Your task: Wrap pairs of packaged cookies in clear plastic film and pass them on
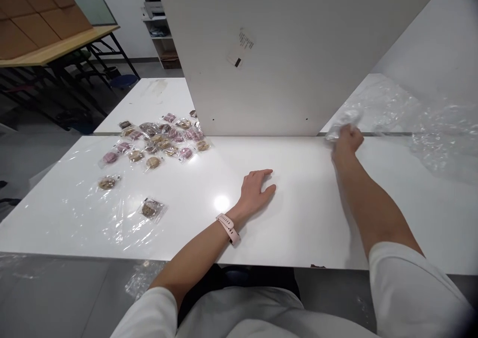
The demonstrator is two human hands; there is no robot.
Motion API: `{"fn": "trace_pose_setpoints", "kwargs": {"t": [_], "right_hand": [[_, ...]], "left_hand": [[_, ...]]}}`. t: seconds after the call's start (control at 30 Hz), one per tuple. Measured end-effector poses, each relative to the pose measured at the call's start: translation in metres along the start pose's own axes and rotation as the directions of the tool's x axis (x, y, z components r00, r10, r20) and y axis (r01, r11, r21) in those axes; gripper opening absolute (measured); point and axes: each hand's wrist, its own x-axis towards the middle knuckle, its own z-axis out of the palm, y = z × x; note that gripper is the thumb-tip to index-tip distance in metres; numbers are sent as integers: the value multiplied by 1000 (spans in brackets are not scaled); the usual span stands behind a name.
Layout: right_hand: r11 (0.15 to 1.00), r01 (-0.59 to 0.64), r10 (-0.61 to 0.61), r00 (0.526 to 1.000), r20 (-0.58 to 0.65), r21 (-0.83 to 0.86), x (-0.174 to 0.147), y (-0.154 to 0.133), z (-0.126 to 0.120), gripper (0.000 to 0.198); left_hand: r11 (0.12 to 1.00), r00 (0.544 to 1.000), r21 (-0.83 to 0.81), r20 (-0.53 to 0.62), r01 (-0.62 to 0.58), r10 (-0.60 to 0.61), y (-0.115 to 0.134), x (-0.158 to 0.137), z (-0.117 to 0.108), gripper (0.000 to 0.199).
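Note:
My left hand (256,191) rests on the white table, thumb and fingers apart, holding nothing. A pale pink band (228,228) circles that wrist. Farther off to the right, my right hand (349,140) is closed on a crumpled clear plastic bag (351,115), partly smeared by motion. The bag sticks out beyond the fist, close to the white upright panel's right lower corner. At the left lies a pile of small, individually wrapped cookies (160,141), some pink, some tan or brown. One wrapped cookie (150,208) sits apart nearer me, and another wrapped cookie (107,182) lies left of it.
A white upright panel (261,79) stands across the middle of the table (295,228). More clear plastic (448,139) is heaped at the right. Clear film also lies on the table's left part. A wooden table (56,49) with cardboard boxes stands at the far left.

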Motion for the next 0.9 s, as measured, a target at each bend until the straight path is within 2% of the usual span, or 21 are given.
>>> {"fn": "trace_pose_setpoints", "kwargs": {"t": [0.1,0.2,0.3,0.37,0.47,0.53,0.63,0.7,0.73,0.77,0.8,0.83,0.87,0.9], "right_hand": [[983,-134,141,989,45,-124,17,-1,18,56],[957,-152,156,988,-5,-248,28,12,14,68],[886,-258,201,963,-182,-385,36,47,-22,68],[806,-391,310,918,-246,-444,35,77,-59,66],[686,-503,497,852,-165,-526,23,114,-112,56],[678,-482,521,848,-99,-555,5,125,-136,50],[737,-375,436,900,-29,-563,-49,114,-152,48],[808,-242,328,942,68,-536,-107,86,-155,44],[857,-133,234,961,147,-497,-141,65,-156,41],[915,62,35,972,230,-399,-176,41,-157,40],[933,229,-154,951,269,-276,-210,14,-160,40],[920,369,-309,890,335,-133,-241,-12,-164,40],[894,448,-406,816,411,-6,-267,-36,-169,40],[865,500,-478,789,386,49,-287,-57,-176,40]], "left_hand": [[1000,1000,15,3,-21,21,-1,0,-2,39],[999,1000,28,11,-25,25,0,-1,-3,37],[999,1000,36,8,-7,6,2,0,-4,36],[999,1000,40,4,4,-4,3,0,-5,35],[999,1000,43,11,5,-6,2,2,-3,34],[999,1000,45,10,6,-6,1,3,-2,34],[999,1000,43,-3,16,-16,-1,5,-1,35],[999,1000,29,-9,27,-26,-1,4,0,35],[999,999,15,-14,35,-35,-1,3,1,34],[999,999,-7,-18,44,-44,-2,2,1,34],[998,999,-44,-16,50,-51,-2,2,1,32],[994,999,-102,-14,51,-52,-3,1,0,31],[983,999,-178,-13,46,-49,-3,0,-1,30],[964,999,-262,-18,40,-46,-4,0,-2,32]]}}
